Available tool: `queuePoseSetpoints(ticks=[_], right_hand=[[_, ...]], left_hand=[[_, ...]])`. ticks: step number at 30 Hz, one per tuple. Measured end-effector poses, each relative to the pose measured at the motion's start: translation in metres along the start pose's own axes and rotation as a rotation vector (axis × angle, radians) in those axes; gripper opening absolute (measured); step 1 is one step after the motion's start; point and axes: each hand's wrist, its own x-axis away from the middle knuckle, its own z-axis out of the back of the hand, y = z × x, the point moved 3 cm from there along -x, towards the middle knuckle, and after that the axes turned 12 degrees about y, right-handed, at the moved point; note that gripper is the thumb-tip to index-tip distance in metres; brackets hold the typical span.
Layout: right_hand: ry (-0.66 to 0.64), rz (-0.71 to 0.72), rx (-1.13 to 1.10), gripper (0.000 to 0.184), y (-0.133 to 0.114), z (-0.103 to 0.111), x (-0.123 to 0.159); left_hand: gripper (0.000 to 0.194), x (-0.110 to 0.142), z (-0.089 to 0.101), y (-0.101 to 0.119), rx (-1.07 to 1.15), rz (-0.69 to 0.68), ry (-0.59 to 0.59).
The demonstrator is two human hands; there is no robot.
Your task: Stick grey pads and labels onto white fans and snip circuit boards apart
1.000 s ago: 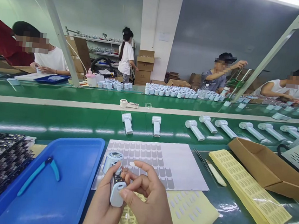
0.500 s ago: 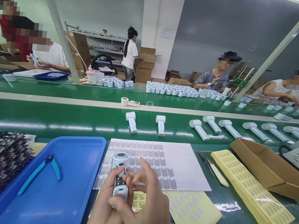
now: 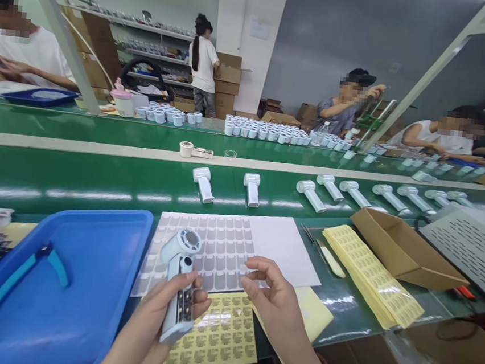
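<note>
My left hand (image 3: pixel 156 317) is closed round the handle of a small white handheld fan (image 3: pixel 179 279), its round head tilted up and to the left and its open front showing a dark circuit strip. My right hand (image 3: pixel 276 302) has its fingers curled, the fingertips touching the white sticker sheet (image 3: pixel 227 246) covered with rows of grey labels. I cannot make out whether a label is pinched. A yellow backing sheet (image 3: pixel 219 334) with peeled cut-outs lies under both hands.
A blue tray (image 3: pixel 97 305) with teal cutters (image 3: pixel 23 272) sits at left. Yellow sticker sheets (image 3: pixel 371 274), tweezers (image 3: pixel 312 240), a cardboard box (image 3: pixel 403 249) and a perforated grey unit (image 3: pixel 472 241) lie right. Finished fans (image 3: pixel 250 188) ride the green conveyor (image 3: pixel 75 174). Other people work across.
My right hand has left the fan's handle and moved right to the grey label sheet. The left hand has tilted the fan leftward. The camera view has shifted down and right.
</note>
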Motion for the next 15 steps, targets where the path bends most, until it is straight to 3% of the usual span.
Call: queuePoseSetpoints(ticks=[3,7,15], right_hand=[[0.046,0.034,0.124,0.020,0.019,0.015,-0.001],[0.051,0.030,0.183,0.016,0.036,0.016,0.002],[0.023,0.134,0.185,0.014,0.049,0.008,0.004]], left_hand=[[0.027,-0.012,0.010,-0.014,-0.199,-0.206,-0.046],[0.041,-0.032,0.021,-0.033,-0.396,-0.330,-0.139],[0.041,-0.037,0.029,-0.043,-0.398,-0.350,-0.096]])
